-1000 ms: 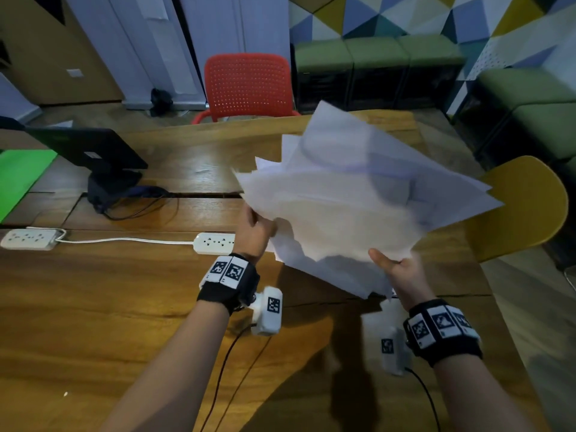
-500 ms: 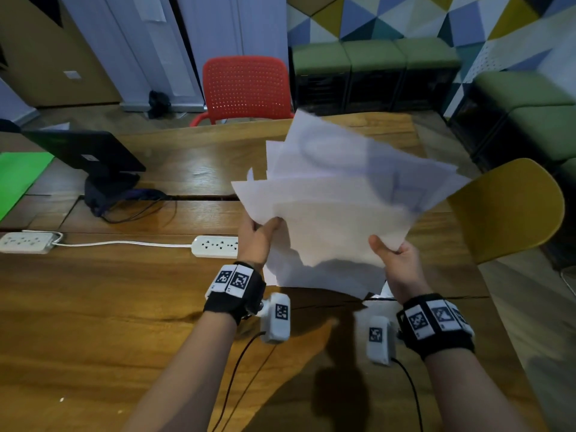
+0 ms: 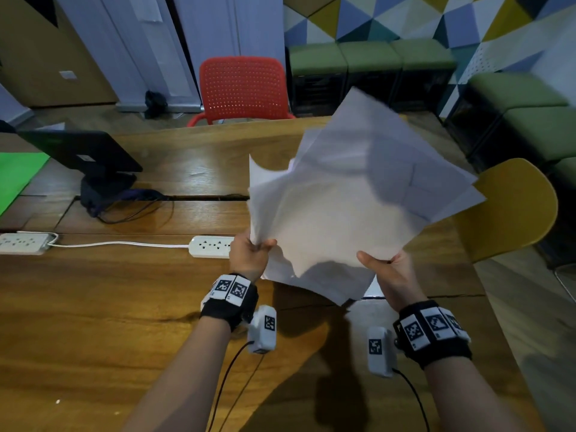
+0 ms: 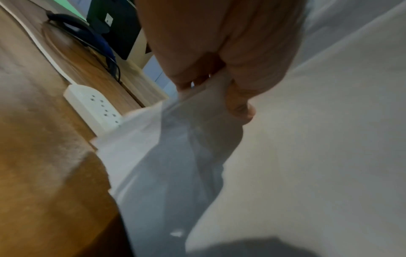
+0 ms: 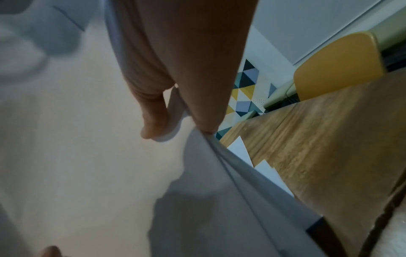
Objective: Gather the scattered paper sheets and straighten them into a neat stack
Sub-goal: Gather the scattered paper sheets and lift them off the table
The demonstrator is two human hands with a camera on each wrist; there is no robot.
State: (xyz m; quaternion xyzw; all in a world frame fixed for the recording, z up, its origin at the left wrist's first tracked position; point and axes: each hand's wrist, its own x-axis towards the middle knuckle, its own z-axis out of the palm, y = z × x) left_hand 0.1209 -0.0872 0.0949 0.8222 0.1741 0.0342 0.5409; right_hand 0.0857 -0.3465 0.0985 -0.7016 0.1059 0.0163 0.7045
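Note:
A loose, uneven bundle of several white paper sheets [image 3: 349, 201] is held up above the wooden table [image 3: 93, 307], its corners fanning out at different angles. My left hand [image 3: 252, 254] pinches the bundle's lower left edge, thumb on top; the left wrist view shows the thumb and fingers [image 4: 239, 97] clamped on the paper sheets [image 4: 318, 139]. My right hand [image 3: 385, 269] grips the lower right edge, thumb on the front face. In the right wrist view the thumb [image 5: 153, 121] presses the paper sheets [image 5: 77, 139] against the fingers behind.
A white power strip [image 3: 212, 246] lies just left of my left hand, its cord running to a second strip [image 3: 23, 243]. A black monitor [image 3: 84, 151] stands at the far left. A red chair [image 3: 243, 88] and a yellow chair [image 3: 511, 207] flank the table.
The bundle has swung more upright and drawn together, with the hands now closer to each other. Both hands keep their hold on the lower edges.

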